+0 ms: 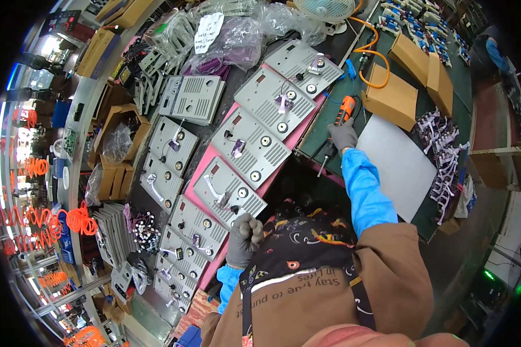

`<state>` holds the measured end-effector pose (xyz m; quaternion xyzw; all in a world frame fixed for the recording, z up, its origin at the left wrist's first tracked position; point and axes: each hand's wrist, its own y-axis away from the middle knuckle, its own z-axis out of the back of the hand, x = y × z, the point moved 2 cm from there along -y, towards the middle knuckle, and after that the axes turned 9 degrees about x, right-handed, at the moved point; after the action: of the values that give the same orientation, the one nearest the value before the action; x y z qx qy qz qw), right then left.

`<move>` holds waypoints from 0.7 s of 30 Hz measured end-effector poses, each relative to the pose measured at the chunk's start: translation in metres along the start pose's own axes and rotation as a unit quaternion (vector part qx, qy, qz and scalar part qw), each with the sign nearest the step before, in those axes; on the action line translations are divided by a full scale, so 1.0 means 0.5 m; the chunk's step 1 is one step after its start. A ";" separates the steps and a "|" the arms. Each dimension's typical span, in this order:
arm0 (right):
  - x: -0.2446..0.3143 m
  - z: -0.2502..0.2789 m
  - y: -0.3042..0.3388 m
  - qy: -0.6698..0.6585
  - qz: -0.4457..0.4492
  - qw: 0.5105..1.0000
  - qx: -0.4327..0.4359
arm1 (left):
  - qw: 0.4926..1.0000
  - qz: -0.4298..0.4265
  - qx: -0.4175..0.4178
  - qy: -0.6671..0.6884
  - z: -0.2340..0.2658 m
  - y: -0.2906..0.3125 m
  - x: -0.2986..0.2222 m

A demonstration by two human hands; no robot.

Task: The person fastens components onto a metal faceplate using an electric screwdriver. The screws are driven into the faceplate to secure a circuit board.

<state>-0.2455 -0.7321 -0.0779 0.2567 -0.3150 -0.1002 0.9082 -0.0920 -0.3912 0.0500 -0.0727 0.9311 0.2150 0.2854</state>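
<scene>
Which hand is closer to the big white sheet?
Right. The right hand is just left of the white sheet, holding an orange-and-black power screwdriver. The left hand is farther away, curled beside a gray slotted panel.

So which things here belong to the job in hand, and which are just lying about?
Likely in the job:
orange-and-black screwdriver, gripped by the right hand
grey slotted panels, one beside the curled left hand
purple boards on the panels

Seemingly just lying about:
fan
cardboard box
clear plastic bags
</scene>
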 end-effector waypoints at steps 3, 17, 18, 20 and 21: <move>-0.061 0.015 0.021 -0.163 0.148 0.974 0.059 | 0.997 -0.024 -0.068 -0.010 0.018 -0.020 -0.023; 0.204 0.426 0.293 -0.711 0.539 0.395 0.217 | 0.969 0.088 0.170 -0.157 -0.095 -0.281 -0.023; 0.220 0.446 0.304 -0.659 0.577 0.452 0.171 | 0.977 0.059 0.159 -0.128 -0.147 -0.304 -0.017; 0.213 0.480 0.300 -0.540 0.642 0.543 0.047 | 0.982 0.046 0.168 -0.074 -0.188 -0.349 0.003; 0.223 0.473 0.314 -0.530 0.632 0.565 -0.013 | 0.984 0.043 0.160 -0.072 -0.211 -0.367 0.006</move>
<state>-0.3026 -0.7326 0.2215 -0.1190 -0.8203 0.3769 0.4133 -0.1002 -0.6024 0.0610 0.0295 0.9327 0.0799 0.3504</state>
